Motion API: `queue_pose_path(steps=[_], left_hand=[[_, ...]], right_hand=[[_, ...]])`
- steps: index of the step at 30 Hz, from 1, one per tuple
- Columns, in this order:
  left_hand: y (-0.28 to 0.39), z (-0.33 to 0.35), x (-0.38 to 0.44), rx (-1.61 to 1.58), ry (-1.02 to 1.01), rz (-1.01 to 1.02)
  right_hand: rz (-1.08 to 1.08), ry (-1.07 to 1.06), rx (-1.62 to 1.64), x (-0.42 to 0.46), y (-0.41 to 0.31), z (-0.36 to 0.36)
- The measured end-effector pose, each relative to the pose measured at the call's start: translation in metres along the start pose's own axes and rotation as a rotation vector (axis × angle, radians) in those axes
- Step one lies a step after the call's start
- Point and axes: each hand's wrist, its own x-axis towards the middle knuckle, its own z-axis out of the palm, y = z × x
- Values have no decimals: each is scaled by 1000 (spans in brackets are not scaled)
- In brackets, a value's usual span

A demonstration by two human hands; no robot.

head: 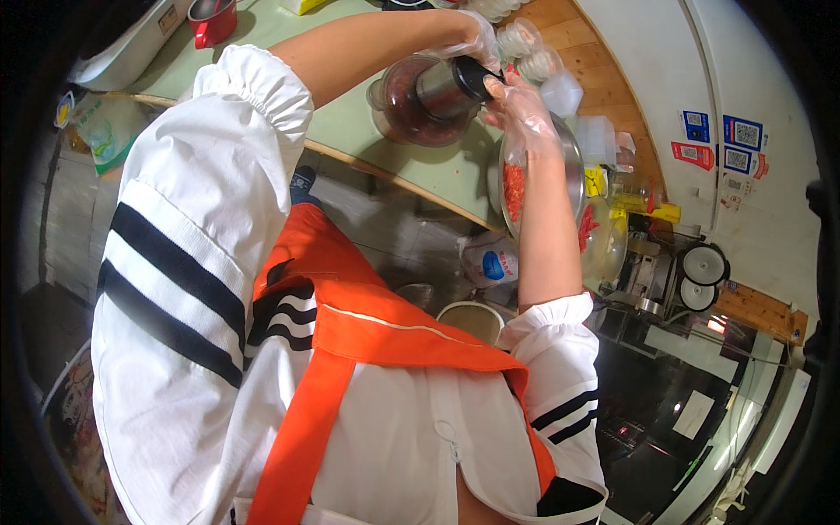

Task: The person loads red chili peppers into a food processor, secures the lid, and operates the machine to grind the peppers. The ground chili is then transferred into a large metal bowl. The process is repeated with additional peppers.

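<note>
An electric food chopper stands on the pale green table (420, 174). Reddish, minced-looking contents show through its clear bowl (400, 98), and its steel motor unit (436, 88) with a black cap rises from the bowl, looking tilted through the lens. My left hand (482, 42), in a clear plastic glove, reaches over the far side and grips the cap; its fingertips are partly hidden. From the right, my right hand (522, 111), also gloved, holds the cap's edge with thumb and fingers. Beneath my right forearm, a steel bowl (574, 154) contains red chopped food (513, 190).
Stacked clear plastic cups (535, 59) and white plastic containers (596, 139) line the wall side. A yellowish clear bowl (607, 246) with red pieces sits right of the steel bowl. A red pot (213, 23) stands far left. Below the table are a printed sack (491, 259) and a bin (471, 321).
</note>
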Motion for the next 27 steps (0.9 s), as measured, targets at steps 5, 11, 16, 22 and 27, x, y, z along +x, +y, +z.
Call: queue_pose_path(steps=[5,11,16,22,27], left_hand=[[-1,1,0,-47,-15,-18],[-10,0,-4,-145,-15,-55],[-28,-2,-23,-343,-41,-132],[-67,-20,-11,-61,-27,111],[-60,-28,-12,383,-68,268]], right_hand=[[-4,34,31,2,3,-3],[-19,-7,9,-6,-2,-1],[-21,9,-20,-4,2,-5],[-83,91,56,4,10,0],[-60,44,58,12,16,-5]])
